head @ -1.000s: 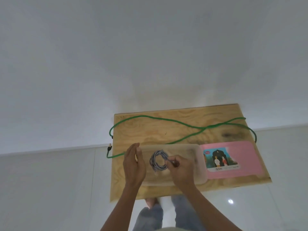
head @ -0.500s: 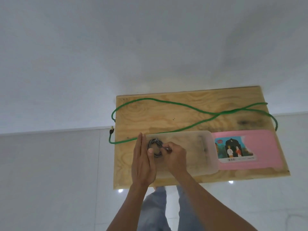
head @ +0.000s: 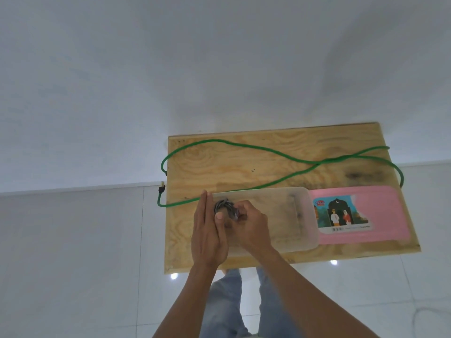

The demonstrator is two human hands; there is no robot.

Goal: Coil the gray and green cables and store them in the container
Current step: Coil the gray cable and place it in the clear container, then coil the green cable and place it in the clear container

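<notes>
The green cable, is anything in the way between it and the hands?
Nothing visible blocks it. The green cable lies loose on the wooden board, beyond the clear container. But the left hand and right hand are both busy with the gray cable coil at the container.

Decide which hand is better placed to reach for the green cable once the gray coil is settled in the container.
Left, probably. The left hand lies flat at the container's left end, just beside the green cable running past its fingertips. The right hand is inside the container, pressing on the gray coil.
</notes>
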